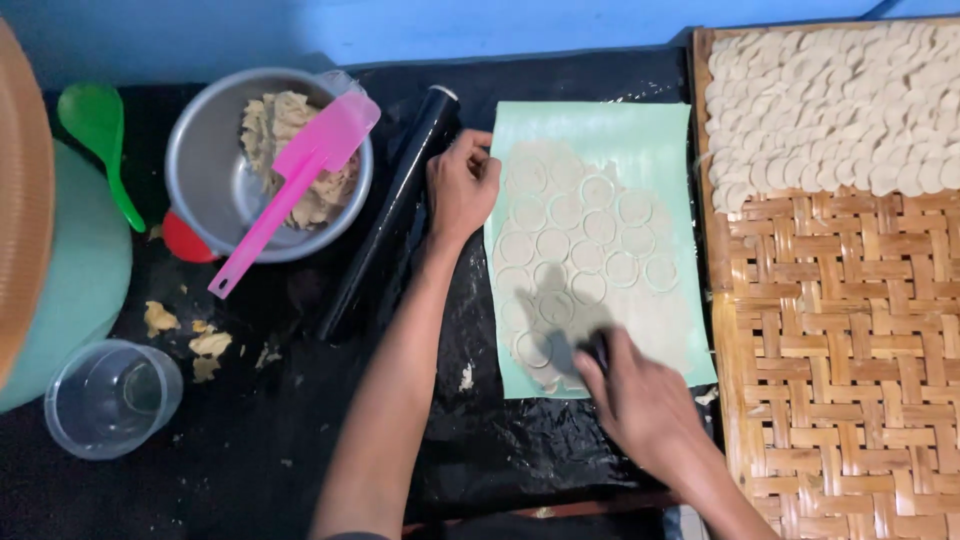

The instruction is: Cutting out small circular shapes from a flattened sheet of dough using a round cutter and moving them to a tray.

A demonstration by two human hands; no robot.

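Dough sheet (590, 250), rolled thin and marked with many cut circles, lies on a pale green mat (655, 140) toward the right half of the tabletop (250, 470), which is covered in black plastic. The left hand (462, 185) rests with curled fingers on the mat's left edge near its far corner, touching the dough's rim and holding nothing. The right hand (640, 400) is closed around a small dark cutter (597, 352), pressed on the dough at the mat's near edge; the cutter is mostly hidden by the fingers. Just left of the left hand lies a black roller (390, 215), slanted. A metal bowl (200, 190) with dough lumps and a pink spatula (295, 185) stands near the far left. A woven tray (840, 350) along the right edge carries cut discs (830, 100) at its far end.
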